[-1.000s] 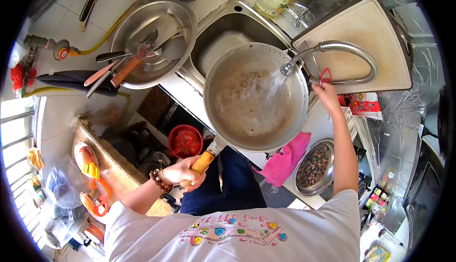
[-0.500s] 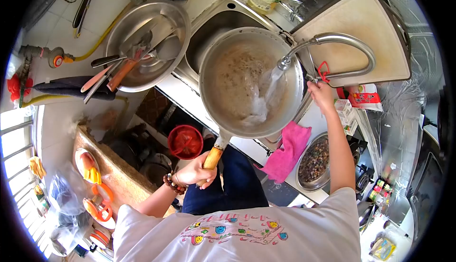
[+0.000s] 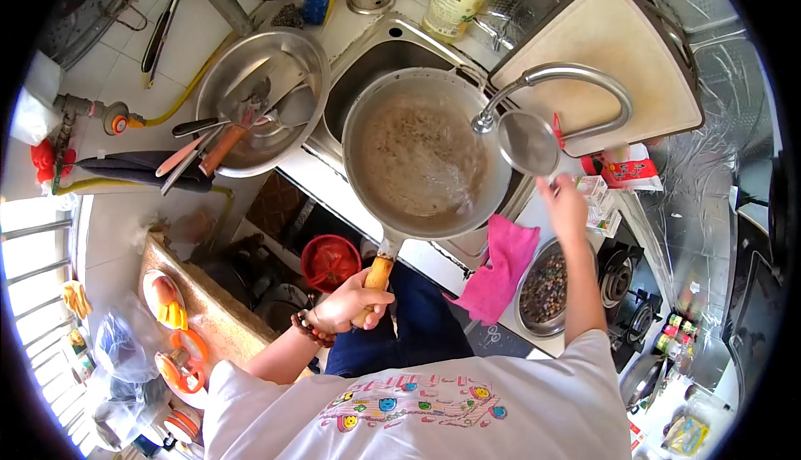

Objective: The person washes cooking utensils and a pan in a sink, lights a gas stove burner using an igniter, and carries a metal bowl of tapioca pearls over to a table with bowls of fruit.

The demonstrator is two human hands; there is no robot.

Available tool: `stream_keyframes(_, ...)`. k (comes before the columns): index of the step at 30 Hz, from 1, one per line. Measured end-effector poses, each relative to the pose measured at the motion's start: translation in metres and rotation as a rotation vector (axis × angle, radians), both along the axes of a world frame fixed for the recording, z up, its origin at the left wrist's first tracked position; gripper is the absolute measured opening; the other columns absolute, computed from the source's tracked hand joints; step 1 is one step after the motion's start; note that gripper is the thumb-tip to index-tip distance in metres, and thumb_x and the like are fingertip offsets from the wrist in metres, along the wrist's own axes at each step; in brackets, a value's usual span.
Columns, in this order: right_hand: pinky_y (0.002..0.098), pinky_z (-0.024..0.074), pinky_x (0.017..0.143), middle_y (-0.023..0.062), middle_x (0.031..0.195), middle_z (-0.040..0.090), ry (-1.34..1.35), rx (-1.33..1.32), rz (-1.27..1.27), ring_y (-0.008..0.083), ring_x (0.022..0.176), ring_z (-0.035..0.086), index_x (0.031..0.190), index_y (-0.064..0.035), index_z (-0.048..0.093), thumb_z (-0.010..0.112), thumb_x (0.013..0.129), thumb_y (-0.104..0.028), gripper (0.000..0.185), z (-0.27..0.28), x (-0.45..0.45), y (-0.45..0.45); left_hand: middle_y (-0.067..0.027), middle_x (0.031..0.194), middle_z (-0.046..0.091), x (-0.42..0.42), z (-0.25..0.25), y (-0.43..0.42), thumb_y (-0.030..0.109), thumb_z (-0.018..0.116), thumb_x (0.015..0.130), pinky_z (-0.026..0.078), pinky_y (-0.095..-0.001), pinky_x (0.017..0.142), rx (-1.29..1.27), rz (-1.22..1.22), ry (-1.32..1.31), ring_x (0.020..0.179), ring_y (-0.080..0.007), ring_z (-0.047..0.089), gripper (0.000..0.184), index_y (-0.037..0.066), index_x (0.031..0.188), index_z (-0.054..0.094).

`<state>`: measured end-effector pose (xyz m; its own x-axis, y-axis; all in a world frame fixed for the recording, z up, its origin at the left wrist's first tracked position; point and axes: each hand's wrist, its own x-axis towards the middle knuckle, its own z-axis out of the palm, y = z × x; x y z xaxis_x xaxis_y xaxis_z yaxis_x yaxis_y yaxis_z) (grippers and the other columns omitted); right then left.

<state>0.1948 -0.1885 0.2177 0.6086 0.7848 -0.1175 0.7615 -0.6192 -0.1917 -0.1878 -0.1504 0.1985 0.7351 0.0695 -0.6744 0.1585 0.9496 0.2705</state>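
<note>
My left hand [image 3: 350,302] is closed around the wooden handle [image 3: 380,276] of a large metal pan [image 3: 367,201], held over the sink [image 3: 359,72]. Cloudy brownish water [image 3: 417,159] with dark specks lies in the pan. My right hand [image 3: 566,209], slightly blurred, is closed at the lower end of a small round mesh strainer [image 3: 528,143]; its handle is mostly hidden. The strainer is beside the pan's right rim, in front of the curved faucet [image 3: 584,72]. No stream shows from the faucet.
A steel basin [image 3: 313,126] of utensils stands left of the sink. A cutting board [image 3: 609,51] leans behind the faucet. A pink cloth [image 3: 501,268] lies at the counter's edge, beside a bowl of dark pebble-like pieces [image 3: 544,293]. A red bucket [image 3: 331,261] stands below.
The water stream into the pan has stopped. My right hand has moved down from the faucet's base, and the strainer's round face now shows. My left hand still grips the pan handle.
</note>
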Motion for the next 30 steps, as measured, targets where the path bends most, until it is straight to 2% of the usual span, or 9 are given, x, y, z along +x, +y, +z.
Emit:
stream_keyframes(4, 0.0455, 0.0461, 0.055, 0.0165, 0.07, 0.06, 0.071, -0.032, 0.293, 0.0358, 0.063, 0.06, 0.089, -0.0053, 0.051, 0.044, 0.09, -0.033, 0.029, -0.032, -0.039, -0.031, -0.004, 0.054, 0.044, 0.01, 0.011, -0.012, -0.001, 0.055, 0.078, 0.037, -0.0267, 0.035, 0.18, 0.004, 0.079, 0.037, -0.0133, 0.042, 0.029, 0.006, 0.094, 0.033)
stream_keyframes(8, 0.0425, 0.0479, 0.053, 0.016, 0.069, 0.061, -0.067, -0.062, 0.37, 0.0323, 0.063, 0.062, 0.086, -0.0045, 0.053, 0.043, 0.09, -0.03, 0.027, -0.048, -0.031, 0.0, -0.005, 0.053, 0.043, 0.01, 0.022, -0.018, -0.003, 0.053, 0.077, 0.037, -0.0272, 0.035, 0.306, -0.031, 0.122, 0.037, -0.0136, 0.042, 0.032, 0.002, 0.101, 0.032)
stream_keyframes(10, 0.0402, 0.0485, 0.051, 0.0154, 0.069, 0.062, -0.206, -0.099, 0.536, 0.0287, 0.062, 0.063, 0.082, -0.0045, 0.055, 0.045, 0.089, -0.027, 0.026, -0.068, -0.03, 0.003, -0.0054, 0.052, 0.044, 0.009, 0.024, -0.016, -0.003, 0.052, 0.078, 0.037, -0.0269, 0.033, 0.321, -0.036, 0.147, 0.037, -0.0135, 0.044, 0.034, 0.0, 0.105, 0.031)
stream_keyframes(12, 0.0393, 0.0484, 0.051, 0.0136, 0.065, 0.061, -0.143, -0.169, 0.587, 0.0276, 0.061, 0.063, 0.08, -0.0052, 0.056, 0.047, 0.088, -0.028, 0.026, -0.075, -0.041, -0.006, -0.0054, 0.053, 0.045, 0.009, 0.028, -0.011, -0.002, 0.051, 0.079, 0.037, -0.0269, 0.033, 0.406, -0.067, 0.176, 0.038, -0.014, 0.045, 0.037, 0.0, 0.11, 0.031)
stream_keyframes(16, 0.0448, 0.048, 0.056, 0.0157, 0.069, 0.062, 0.001, -0.09, 0.477, 0.0329, 0.064, 0.062, 0.081, -0.0069, 0.057, 0.046, 0.089, -0.031, 0.028, -0.093, -0.033, 0.009, -0.005, 0.056, 0.046, 0.007, 0.038, -0.004, -0.002, 0.051, 0.079, 0.038, -0.027, 0.034, 0.484, -0.068, 0.204, 0.039, -0.0141, 0.047, 0.041, -0.002, 0.114, 0.03)
stream_keyframes(21, 0.0486, 0.047, 0.064, 0.0177, 0.074, 0.063, 0.176, -0.026, 0.36, 0.0369, 0.072, 0.061, 0.087, -0.0117, 0.061, 0.042, 0.09, -0.035, 0.03, -0.108, -0.022, 0.039, -0.0045, 0.058, 0.047, 0.014, 0.053, 0.012, -0.001, 0.052, 0.076, 0.039, -0.027, 0.034, 0.589, -0.069, 0.262, 0.04, -0.0139, 0.048, 0.023, 0.001, 0.094, 0.037)
stream_keyframes(26, 0.0476, 0.0479, 0.066, 0.018, 0.078, 0.063, 0.288, -0.005, 0.513, 0.0379, 0.073, 0.061, 0.093, -0.0154, 0.063, 0.045, 0.088, -0.035, 0.027, -0.12, -0.039, 0.05, -0.0053, 0.058, 0.048, 0.019, 0.065, 0.021, 0.0, 0.053, 0.075, 0.038, -0.0263, 0.034, 0.683, -0.089, 0.365, 0.04, -0.0134, 0.048, 0.023, 0.0, 0.092, 0.038)
stream_keyframes(28, 0.0472, 0.0478, 0.069, 0.0171, 0.081, 0.064, 0.322, 0.099, 0.319, 0.0375, 0.076, 0.061, 0.094, -0.0158, 0.063, 0.045, 0.088, -0.035, 0.027, -0.136, -0.033, 0.059, -0.0055, 0.058, 0.048, 0.016, 0.068, 0.022, 0.0, 0.054, 0.075, 0.038, -0.026, 0.034, 0.711, -0.079, 0.389, 0.04, -0.0128, 0.048, 0.023, 0.0, 0.092, 0.038)
stream_keyframes(30, 0.0479, 0.0465, 0.067, 0.0142, 0.08, 0.064, 0.386, 0.174, 0.491, 0.0374, 0.075, 0.06, 0.089, -0.0139, 0.063, 0.045, 0.089, -0.034, 0.027, -0.134, -0.054, 0.059, -0.0052, 0.056, 0.047, 0.018, 0.073, 0.026, 0.0, 0.054, 0.075, 0.037, -0.0259, 0.034, 0.739, -0.074, 0.408, 0.04, -0.0124, 0.048, 0.022, 0.0, 0.09, 0.039)
